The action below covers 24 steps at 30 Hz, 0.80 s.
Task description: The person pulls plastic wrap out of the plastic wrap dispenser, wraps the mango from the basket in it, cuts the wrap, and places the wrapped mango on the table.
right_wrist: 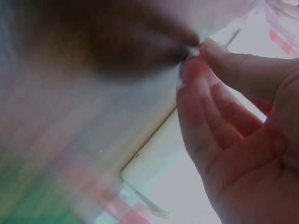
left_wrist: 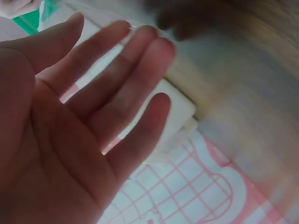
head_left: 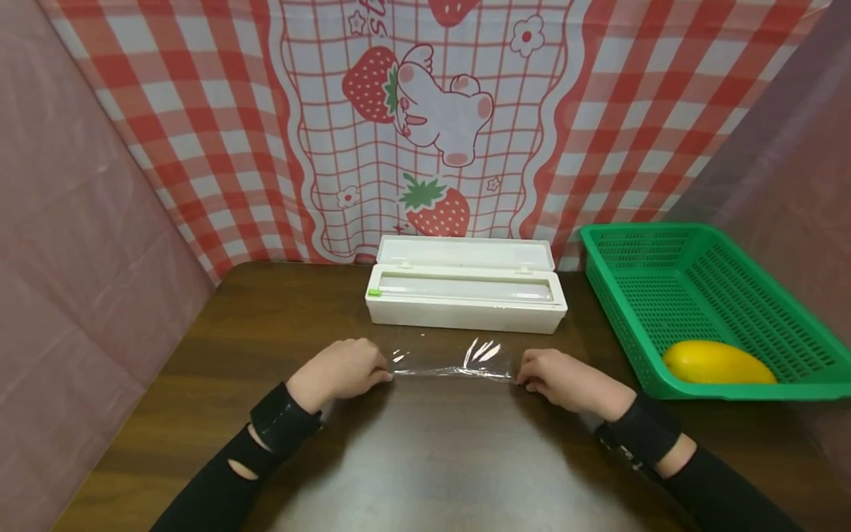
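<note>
A sheet of clear plastic wrap [head_left: 459,362] stretches between my hands, in front of a white cling film dispenser box [head_left: 465,314]. My right hand [head_left: 565,380] pinches the wrap's right front corner between thumb and fingertips, as the right wrist view also shows. At the left front corner is my left hand [head_left: 342,373], fingertips by the wrap's edge. In the left wrist view its fingers [left_wrist: 126,93] are nearly straight and the thumb stands apart from them. The box's lid [head_left: 465,253] is raised, and a film roll [head_left: 465,288] lies inside.
On the right stands a green plastic basket [head_left: 608,325] with a yellow, smooth, oblong object [head_left: 718,362] in it. A dark wooden table [head_left: 432,458] carries everything. Behind the box hangs a red-checked cloth [head_left: 219,111] with strawberry prints. A green slider [head_left: 375,292] sits at the box's left end.
</note>
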Tool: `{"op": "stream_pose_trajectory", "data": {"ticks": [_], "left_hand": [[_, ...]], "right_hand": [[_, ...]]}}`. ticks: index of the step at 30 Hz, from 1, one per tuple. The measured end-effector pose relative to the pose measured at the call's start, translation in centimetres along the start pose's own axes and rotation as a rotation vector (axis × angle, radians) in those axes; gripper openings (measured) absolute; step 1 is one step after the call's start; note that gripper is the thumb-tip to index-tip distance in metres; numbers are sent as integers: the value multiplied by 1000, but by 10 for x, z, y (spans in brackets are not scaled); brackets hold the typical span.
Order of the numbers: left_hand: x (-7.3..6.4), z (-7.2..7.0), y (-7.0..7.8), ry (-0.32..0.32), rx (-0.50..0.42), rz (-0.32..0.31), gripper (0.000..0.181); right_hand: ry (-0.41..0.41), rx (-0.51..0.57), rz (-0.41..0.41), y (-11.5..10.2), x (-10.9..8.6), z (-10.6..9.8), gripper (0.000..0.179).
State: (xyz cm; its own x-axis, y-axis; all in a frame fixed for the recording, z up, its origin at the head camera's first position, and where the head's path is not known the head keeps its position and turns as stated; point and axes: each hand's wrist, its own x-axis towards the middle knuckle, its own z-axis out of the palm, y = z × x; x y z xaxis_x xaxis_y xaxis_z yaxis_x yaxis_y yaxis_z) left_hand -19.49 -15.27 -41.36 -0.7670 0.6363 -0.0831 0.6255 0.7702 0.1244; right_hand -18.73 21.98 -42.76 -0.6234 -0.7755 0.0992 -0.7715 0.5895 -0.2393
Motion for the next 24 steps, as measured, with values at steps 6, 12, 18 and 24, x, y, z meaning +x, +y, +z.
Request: {"op": "stream_pose_trajectory", "data": {"ticks": [6, 12, 18, 24], "left_hand": [[-7, -6, 9, -21, 22, -30, 29], [-12, -8, 8, 28, 73, -66, 35], [-16, -14, 0, 117, 55, -79, 35], [-6, -22, -19, 424, 1, -77, 15]], "right_hand": [[8, -35, 43, -9, -6, 0, 16], [67, -45, 101, -12, -6, -2, 14], [87, -57, 104, -12, -5, -5, 16], [124, -55, 85, -12, 6, -13, 11]]}}
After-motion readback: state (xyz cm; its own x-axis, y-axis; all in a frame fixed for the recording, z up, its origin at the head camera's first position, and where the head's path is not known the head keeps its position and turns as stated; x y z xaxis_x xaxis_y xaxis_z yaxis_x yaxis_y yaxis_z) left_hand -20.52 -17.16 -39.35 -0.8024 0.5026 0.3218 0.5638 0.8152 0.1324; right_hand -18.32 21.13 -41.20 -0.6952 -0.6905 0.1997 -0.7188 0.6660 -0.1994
